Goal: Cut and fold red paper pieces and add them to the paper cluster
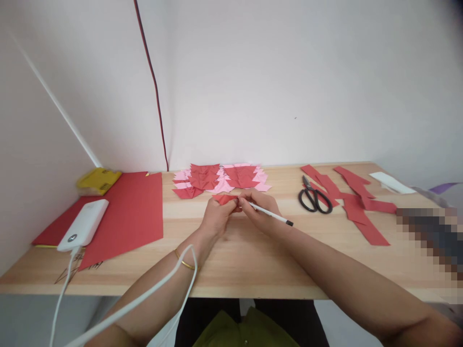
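Pinching red paper (222, 198) in left grip (216, 215), white pen (272, 213) in right grip (265, 199), over wooden table (249, 265) before pale wall (253, 82).

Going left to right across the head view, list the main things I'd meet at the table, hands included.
White power bank, left hand, right hand, black-handled scissors, white strip.

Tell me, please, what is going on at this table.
At a wooden table, a person's left hand holds a small red paper piece, while the right hand grips a white pen-like stick beside it. Red and pink folded papers lie beyond, near the wall. Scissors and red paper strips lie to the right; on the left, a white power bank rests on a red sheet.
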Motion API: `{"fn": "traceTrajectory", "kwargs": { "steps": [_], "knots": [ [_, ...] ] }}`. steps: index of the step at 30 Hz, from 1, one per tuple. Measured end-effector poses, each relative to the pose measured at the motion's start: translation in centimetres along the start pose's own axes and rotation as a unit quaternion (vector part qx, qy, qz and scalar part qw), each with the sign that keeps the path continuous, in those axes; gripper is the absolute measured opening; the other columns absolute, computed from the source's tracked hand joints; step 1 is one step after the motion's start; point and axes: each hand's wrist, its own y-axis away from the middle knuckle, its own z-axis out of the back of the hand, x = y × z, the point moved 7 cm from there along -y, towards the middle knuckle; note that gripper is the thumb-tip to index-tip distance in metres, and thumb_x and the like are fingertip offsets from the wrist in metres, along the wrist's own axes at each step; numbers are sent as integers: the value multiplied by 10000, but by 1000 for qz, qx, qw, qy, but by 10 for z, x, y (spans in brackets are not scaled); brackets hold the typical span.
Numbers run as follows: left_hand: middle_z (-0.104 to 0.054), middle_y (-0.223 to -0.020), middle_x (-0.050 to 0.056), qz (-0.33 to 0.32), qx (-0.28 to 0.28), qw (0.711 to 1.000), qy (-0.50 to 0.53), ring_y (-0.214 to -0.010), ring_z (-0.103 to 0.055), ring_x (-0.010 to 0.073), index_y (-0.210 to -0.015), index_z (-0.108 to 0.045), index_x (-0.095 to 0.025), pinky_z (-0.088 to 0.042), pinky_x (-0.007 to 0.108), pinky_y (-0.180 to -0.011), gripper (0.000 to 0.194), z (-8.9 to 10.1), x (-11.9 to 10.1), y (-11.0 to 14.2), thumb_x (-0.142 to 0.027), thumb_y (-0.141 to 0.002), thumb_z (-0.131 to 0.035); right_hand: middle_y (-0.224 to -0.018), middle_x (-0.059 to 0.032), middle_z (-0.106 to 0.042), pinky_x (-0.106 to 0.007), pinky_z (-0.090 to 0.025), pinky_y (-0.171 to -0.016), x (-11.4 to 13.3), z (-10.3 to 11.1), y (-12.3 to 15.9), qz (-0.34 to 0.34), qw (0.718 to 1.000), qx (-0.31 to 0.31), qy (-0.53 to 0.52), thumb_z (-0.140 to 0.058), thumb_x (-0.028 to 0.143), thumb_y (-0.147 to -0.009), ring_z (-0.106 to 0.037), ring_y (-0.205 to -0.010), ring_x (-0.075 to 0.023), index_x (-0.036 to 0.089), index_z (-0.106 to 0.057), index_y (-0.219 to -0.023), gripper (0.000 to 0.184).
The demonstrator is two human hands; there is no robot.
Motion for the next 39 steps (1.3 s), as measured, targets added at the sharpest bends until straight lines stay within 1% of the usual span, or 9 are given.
{"fn": "traceTrajectory", "kwargs": {
  "steps": [3,8,14,17,20,23,28,33,39],
  "knots": [
    [-566,-572,-17,0,2,1000,-3,-584,-543,98,-546,-572,-124,-497,253,-626,161,0,0,-1,-182,-583,-718,-726,-6,-664,-236,-458,-607,0,-1,0,1,1000,6,2,-491,246,-860,-605,-653,-133,209,-582,-845,99],
    [-594,-604,-7,6,3,1000,-2,-610,-561,107,-581,-591,-120,-503,263,-642,145,-1,0,0,-180,-581,-723,-712,-6,-662,-230,-446,-590,0,0,-1,-1,1000,4,18,-501,241,-850,-593,-633,-127,201,-580,-810,97],
    [-590,-600,-7,-2,4,1000,-2,-601,-556,106,-571,-593,-125,-500,262,-637,148,-1,0,0,-188,-590,-726,-738,-11,-677,-233,-461,-604,-2,-1,-1,-1,1000,6,0,-492,252,-859,-616,-657,-133,201,-585,-858,106],
    [-598,-608,-5,-5,5,1000,-4,-612,-566,112,-591,-613,-128,-505,273,-650,128,0,0,0,-184,-593,-728,-747,-12,-682,-237,-468,-614,-3,-1,-1,0,1000,7,6,-501,255,-854,-622,-667,-136,204,-591,-848,103],
    [-618,-628,6,3,5,1000,16,-631,-584,123,-617,-635,-124,-509,284,-657,123,1,2,-1,-195,-605,-735,-725,-7,-679,-231,-469,-596,-6,0,-1,-14,1000,-6,-1,-504,271,-859,-625,-642,-132,203,-595,-848,115],
    [-636,-647,18,9,13,999,47,-629,-590,121,-638,-654,-119,-500,269,-635,122,0,3,-1,-203,-615,-739,-738,-17,-689,-228,-481,-587,-9,3,0,-37,999,-26,-26,-489,295,-875,-649,-665,-138,203,-587,-874,134],
    [-656,-669,30,12,14,998,58,-648,-606,126,-651,-668,-113,-496,257,-624,120,-1,2,-2,-200,-619,-744,-766,-32,-696,-241,-500,-619,-8,3,1,-30,998,-27,-38,-482,303,-883,-669,-723,-154,200,-566,-860,135],
    [-644,-637,10,15,10,998,60,-626,-603,120,-629,-659,-125,-498,254,-624,127,-1,2,-1,-199,-601,-759,-756,-28,-690,-241,-492,-603,-6,3,0,-15,999,-19,-30,-486,299,-877,-654,-686,-146,200,-565,-869,127],
    [-658,-646,14,14,5,999,49,-641,-616,129,-643,-668,-131,-501,262,-640,129,0,1,-1,-210,-596,-758,-735,-19,-682,-223,-469,-557,-7,2,-1,-11,999,-19,-23,-492,281,-867,-623,-617,-127,198,-566,-875,112]
  ]
}}
